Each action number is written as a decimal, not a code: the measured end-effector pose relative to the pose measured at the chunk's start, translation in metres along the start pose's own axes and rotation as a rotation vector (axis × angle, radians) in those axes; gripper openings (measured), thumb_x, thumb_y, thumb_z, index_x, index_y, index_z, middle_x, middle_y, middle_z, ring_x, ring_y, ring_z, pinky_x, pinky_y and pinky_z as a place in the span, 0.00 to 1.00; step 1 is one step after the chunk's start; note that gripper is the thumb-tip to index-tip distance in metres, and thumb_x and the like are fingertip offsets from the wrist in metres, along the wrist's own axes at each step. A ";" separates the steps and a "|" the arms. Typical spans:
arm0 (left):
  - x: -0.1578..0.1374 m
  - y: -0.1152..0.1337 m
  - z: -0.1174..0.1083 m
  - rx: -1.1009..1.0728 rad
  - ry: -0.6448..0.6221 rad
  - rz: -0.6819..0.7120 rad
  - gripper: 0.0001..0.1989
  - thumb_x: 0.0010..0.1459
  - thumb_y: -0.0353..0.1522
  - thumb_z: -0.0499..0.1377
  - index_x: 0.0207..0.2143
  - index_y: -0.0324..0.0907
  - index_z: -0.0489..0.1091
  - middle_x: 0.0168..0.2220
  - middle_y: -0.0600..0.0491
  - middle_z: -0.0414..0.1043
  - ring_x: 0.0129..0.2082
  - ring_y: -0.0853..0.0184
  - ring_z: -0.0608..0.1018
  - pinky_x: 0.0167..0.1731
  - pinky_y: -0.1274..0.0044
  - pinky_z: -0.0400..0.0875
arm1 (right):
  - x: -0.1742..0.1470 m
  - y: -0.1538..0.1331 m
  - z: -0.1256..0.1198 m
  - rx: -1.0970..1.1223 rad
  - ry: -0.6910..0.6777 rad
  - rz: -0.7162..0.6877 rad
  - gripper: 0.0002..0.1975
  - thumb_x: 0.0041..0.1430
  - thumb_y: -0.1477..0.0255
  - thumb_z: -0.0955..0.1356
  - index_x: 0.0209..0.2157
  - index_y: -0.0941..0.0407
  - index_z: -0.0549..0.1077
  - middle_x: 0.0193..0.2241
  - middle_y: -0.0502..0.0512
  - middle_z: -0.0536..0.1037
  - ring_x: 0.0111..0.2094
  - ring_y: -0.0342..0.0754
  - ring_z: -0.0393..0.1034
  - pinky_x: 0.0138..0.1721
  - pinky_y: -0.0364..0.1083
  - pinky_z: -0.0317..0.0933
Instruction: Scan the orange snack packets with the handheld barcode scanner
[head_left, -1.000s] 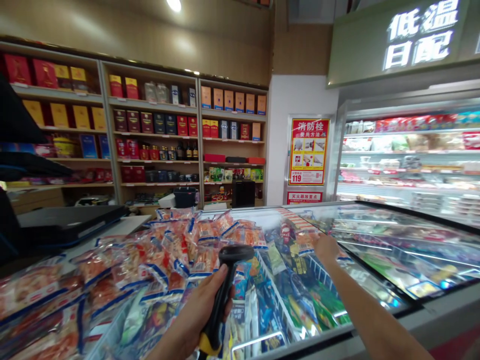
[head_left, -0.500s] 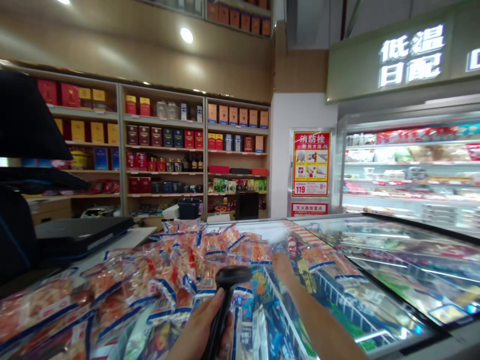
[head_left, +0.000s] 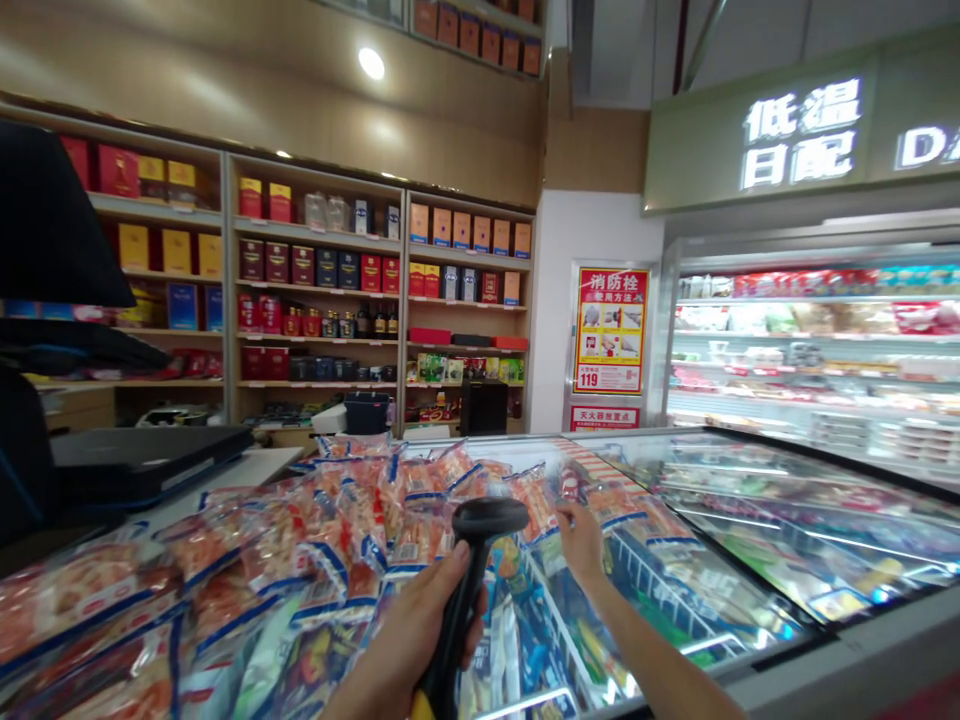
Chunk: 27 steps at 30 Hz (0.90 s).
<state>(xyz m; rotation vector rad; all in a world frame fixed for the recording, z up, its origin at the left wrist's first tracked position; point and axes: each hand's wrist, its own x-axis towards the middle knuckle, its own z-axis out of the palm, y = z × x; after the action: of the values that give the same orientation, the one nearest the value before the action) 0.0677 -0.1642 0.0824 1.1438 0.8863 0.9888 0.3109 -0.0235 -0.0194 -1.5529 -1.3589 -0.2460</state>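
My left hand (head_left: 420, 620) is wrapped round the handle of a black barcode scanner (head_left: 469, 580), its head tilted over the freezer. Beyond it and to the right, my right hand (head_left: 581, 545) has its fingers pinched at the edge of a clear packet of orange-pink frozen seafood (head_left: 536, 500), which stands tilted with its blue border toward me. Many similar packets (head_left: 292, 530) lie heaped on the left. Below the scanner are blue and silver packets (head_left: 491, 640) beside a white wire basket divider (head_left: 559, 615).
The chest freezer's glass lid (head_left: 720, 530) with its black frame (head_left: 750, 570) spans the right. A dark flat device (head_left: 150, 460) and a black screen (head_left: 60, 220) stand at the left. Shelves of boxes (head_left: 322, 265), a fire-hydrant poster (head_left: 611, 330) and a lit chiller (head_left: 810, 350) are behind.
The scanner has risen and shifted right with my left hand. My right hand has moved slightly right, and the packet beside it now stands more tilted. The view has turned a little right.
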 end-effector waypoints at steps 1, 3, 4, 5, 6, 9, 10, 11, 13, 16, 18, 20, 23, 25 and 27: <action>0.000 0.002 0.003 -0.013 -0.008 0.009 0.23 0.45 0.49 0.49 0.22 0.37 0.64 0.11 0.56 0.61 0.11 0.76 0.61 0.13 0.82 0.55 | -0.001 0.000 -0.002 0.007 0.006 -0.017 0.11 0.48 0.70 0.59 0.26 0.59 0.70 0.26 0.56 0.73 0.31 0.47 0.64 0.34 0.42 0.54; 0.000 0.005 0.007 -0.043 -0.023 0.016 0.22 0.46 0.48 0.50 0.24 0.37 0.64 0.15 0.56 0.64 0.11 0.77 0.62 0.13 0.82 0.55 | -0.004 -0.003 -0.006 0.018 0.006 -0.037 0.10 0.49 0.70 0.59 0.26 0.58 0.70 0.26 0.55 0.72 0.31 0.47 0.64 0.35 0.43 0.54; 0.000 0.006 0.008 -0.055 -0.038 0.011 0.21 0.45 0.47 0.50 0.25 0.37 0.64 0.16 0.55 0.65 0.11 0.77 0.62 0.13 0.82 0.55 | -0.005 -0.004 -0.007 0.022 0.004 -0.039 0.10 0.49 0.70 0.59 0.26 0.58 0.70 0.26 0.55 0.72 0.31 0.47 0.64 0.35 0.43 0.53; 0.000 0.007 0.009 -0.065 -0.055 0.001 0.21 0.45 0.47 0.51 0.27 0.37 0.64 0.18 0.55 0.65 0.11 0.77 0.63 0.13 0.82 0.55 | -0.006 -0.006 -0.009 0.024 0.003 -0.037 0.10 0.49 0.70 0.59 0.26 0.58 0.70 0.26 0.55 0.72 0.31 0.47 0.64 0.35 0.43 0.53; 0.000 0.007 0.009 -0.071 -0.072 -0.010 0.20 0.45 0.47 0.51 0.28 0.37 0.64 0.19 0.55 0.66 0.12 0.77 0.63 0.13 0.82 0.55 | -0.007 -0.007 -0.009 0.025 0.005 -0.031 0.10 0.49 0.70 0.59 0.26 0.58 0.70 0.26 0.55 0.72 0.31 0.47 0.63 0.35 0.43 0.53; 0.000 0.007 0.011 -0.084 -0.097 -0.025 0.20 0.45 0.46 0.51 0.29 0.37 0.63 0.19 0.55 0.66 0.12 0.77 0.64 0.13 0.83 0.55 | -0.009 -0.010 -0.010 0.038 0.039 -0.026 0.10 0.49 0.71 0.59 0.25 0.57 0.70 0.26 0.54 0.72 0.31 0.47 0.63 0.35 0.44 0.53; 0.000 0.007 0.011 -0.092 -0.096 -0.022 0.20 0.45 0.46 0.51 0.28 0.37 0.63 0.19 0.55 0.66 0.12 0.77 0.64 0.13 0.83 0.55 | -0.010 -0.010 -0.010 0.047 0.054 -0.031 0.10 0.49 0.71 0.59 0.25 0.57 0.69 0.25 0.54 0.72 0.31 0.47 0.63 0.35 0.44 0.53; -0.001 0.007 0.012 -0.098 -0.093 -0.020 0.19 0.45 0.46 0.51 0.28 0.38 0.62 0.19 0.55 0.66 0.12 0.77 0.64 0.13 0.83 0.56 | -0.011 -0.010 -0.009 0.057 0.069 -0.039 0.10 0.49 0.71 0.59 0.25 0.57 0.69 0.25 0.54 0.72 0.31 0.47 0.63 0.35 0.44 0.53; -0.001 0.008 0.014 -0.107 -0.086 -0.023 0.19 0.45 0.46 0.52 0.28 0.38 0.62 0.19 0.56 0.65 0.13 0.76 0.64 0.12 0.83 0.56 | -0.011 -0.008 -0.008 0.077 0.088 -0.061 0.10 0.49 0.71 0.59 0.25 0.58 0.69 0.24 0.54 0.72 0.30 0.47 0.63 0.34 0.44 0.53; 0.000 0.008 0.017 -0.117 -0.061 -0.017 0.19 0.45 0.46 0.52 0.29 0.38 0.63 0.18 0.57 0.64 0.12 0.77 0.63 0.12 0.83 0.56 | -0.012 -0.003 -0.005 0.084 0.102 -0.083 0.09 0.48 0.70 0.60 0.24 0.58 0.69 0.23 0.53 0.72 0.29 0.47 0.63 0.32 0.44 0.53; 0.001 0.008 0.019 -0.120 -0.040 -0.003 0.19 0.45 0.45 0.53 0.29 0.38 0.63 0.17 0.57 0.64 0.12 0.77 0.63 0.12 0.83 0.56 | -0.011 0.002 -0.004 0.083 0.117 -0.089 0.10 0.48 0.69 0.60 0.24 0.58 0.69 0.23 0.53 0.71 0.28 0.46 0.63 0.32 0.44 0.53; 0.003 0.007 0.019 -0.113 -0.030 -0.006 0.19 0.45 0.45 0.53 0.30 0.38 0.64 0.17 0.57 0.64 0.12 0.77 0.63 0.12 0.83 0.55 | -0.009 0.009 -0.005 0.073 0.133 -0.088 0.10 0.48 0.69 0.60 0.24 0.58 0.69 0.22 0.53 0.71 0.27 0.46 0.63 0.31 0.43 0.53; 0.008 0.006 0.020 -0.106 -0.024 -0.029 0.20 0.45 0.46 0.52 0.30 0.38 0.65 0.17 0.57 0.64 0.11 0.77 0.62 0.12 0.83 0.54 | -0.005 0.021 -0.009 0.039 0.147 -0.078 0.10 0.48 0.69 0.59 0.24 0.58 0.69 0.23 0.53 0.72 0.27 0.46 0.63 0.31 0.43 0.53; 0.011 0.006 0.022 -0.104 -0.027 -0.034 0.20 0.45 0.46 0.52 0.29 0.37 0.65 0.16 0.56 0.64 0.11 0.77 0.62 0.12 0.83 0.54 | -0.002 0.028 -0.011 0.017 0.156 -0.065 0.10 0.48 0.69 0.59 0.24 0.58 0.69 0.24 0.54 0.72 0.28 0.46 0.63 0.32 0.44 0.53; 0.013 0.007 0.024 -0.102 -0.033 -0.030 0.20 0.45 0.46 0.52 0.26 0.36 0.65 0.15 0.56 0.64 0.11 0.77 0.62 0.12 0.84 0.55 | 0.000 0.033 -0.013 0.009 0.167 -0.062 0.11 0.49 0.69 0.59 0.25 0.58 0.69 0.25 0.54 0.72 0.29 0.46 0.63 0.33 0.44 0.53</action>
<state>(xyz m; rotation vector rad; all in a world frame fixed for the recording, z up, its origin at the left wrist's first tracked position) 0.0931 -0.1582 0.0934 1.0549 0.8159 0.9771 0.3440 -0.0282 -0.0309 -1.4509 -1.2766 -0.3987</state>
